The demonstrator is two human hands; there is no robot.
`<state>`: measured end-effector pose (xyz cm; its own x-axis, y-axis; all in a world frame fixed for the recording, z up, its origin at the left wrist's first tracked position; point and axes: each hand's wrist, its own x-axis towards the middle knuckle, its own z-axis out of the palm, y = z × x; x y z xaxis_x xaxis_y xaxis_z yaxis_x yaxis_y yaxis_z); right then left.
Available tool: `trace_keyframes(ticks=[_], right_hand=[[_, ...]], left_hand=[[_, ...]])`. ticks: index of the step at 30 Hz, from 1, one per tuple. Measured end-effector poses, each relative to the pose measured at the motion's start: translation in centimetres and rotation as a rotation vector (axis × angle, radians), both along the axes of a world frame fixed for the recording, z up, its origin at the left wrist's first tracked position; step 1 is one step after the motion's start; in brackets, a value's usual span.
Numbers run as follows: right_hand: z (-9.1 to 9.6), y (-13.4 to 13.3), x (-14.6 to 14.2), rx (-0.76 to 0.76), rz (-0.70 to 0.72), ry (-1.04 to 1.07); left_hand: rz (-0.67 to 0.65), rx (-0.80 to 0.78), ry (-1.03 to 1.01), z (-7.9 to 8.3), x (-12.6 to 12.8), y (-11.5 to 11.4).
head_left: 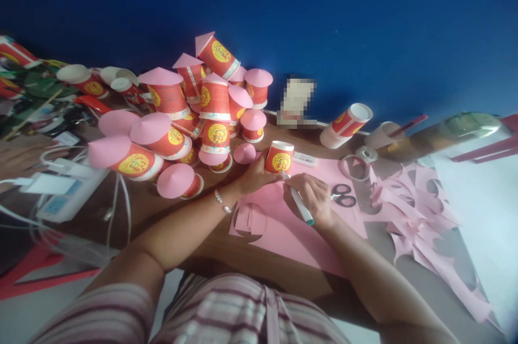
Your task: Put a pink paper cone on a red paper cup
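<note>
Now gripping a capless cup (281, 162) in left hand (259, 174), pen (301, 206) in right hand (315, 195), with already-capped cups (215, 101) at ten o'clock, capless stack (347, 124) at two!

Brown wooden table (218, 247) across the middle of the frame, as I see it standing here. On it: red cups (216, 136) with pink cone tops, heaped left of centre; white power strip (60, 209) with cables, far left; pink sheet (291, 236), centre to lower centre; pink paper scraps (421, 198), right, trailing to lower right; stacked cups (334, 136) and white holder (382, 135), right of centre, toward the wall.
</note>
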<state>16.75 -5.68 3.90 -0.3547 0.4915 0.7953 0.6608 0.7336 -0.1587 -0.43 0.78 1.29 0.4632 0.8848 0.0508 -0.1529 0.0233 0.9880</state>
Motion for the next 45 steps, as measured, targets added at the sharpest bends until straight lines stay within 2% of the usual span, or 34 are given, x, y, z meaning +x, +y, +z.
trace_keyframes(ticks=[5, 11, 18, 28, 37, 45], right_hand=[[-0.01, 0.13, 0.13, 0.006, -0.014, -0.002], [0.26, 0.36, 0.17, 0.008, -0.041, 0.004], [0.21, 0.51, 0.14, 0.004, -0.039, -0.013], [0.18, 0.24, -0.07, -0.008, -0.048, -0.029], [0.23, 0.02, -0.06, 0.023, -0.001, 0.001], [0.19, 0.18, 0.38, 0.024, -0.047, 0.002]], left_hand=[[-0.028, -0.034, -0.025, -0.02, 0.0, -0.07], [-0.002, 0.027, -0.005, -0.33, 0.0, 0.1], [-0.018, 0.016, 0.009, -0.06, 0.0, 0.08], [-0.007, 0.035, 0.003, -0.73, -0.07, 0.12], [-0.027, -0.032, -0.01, -0.03, -0.01, -0.03], [-0.003, -0.054, 0.013, 0.11, -0.16, -0.21]])
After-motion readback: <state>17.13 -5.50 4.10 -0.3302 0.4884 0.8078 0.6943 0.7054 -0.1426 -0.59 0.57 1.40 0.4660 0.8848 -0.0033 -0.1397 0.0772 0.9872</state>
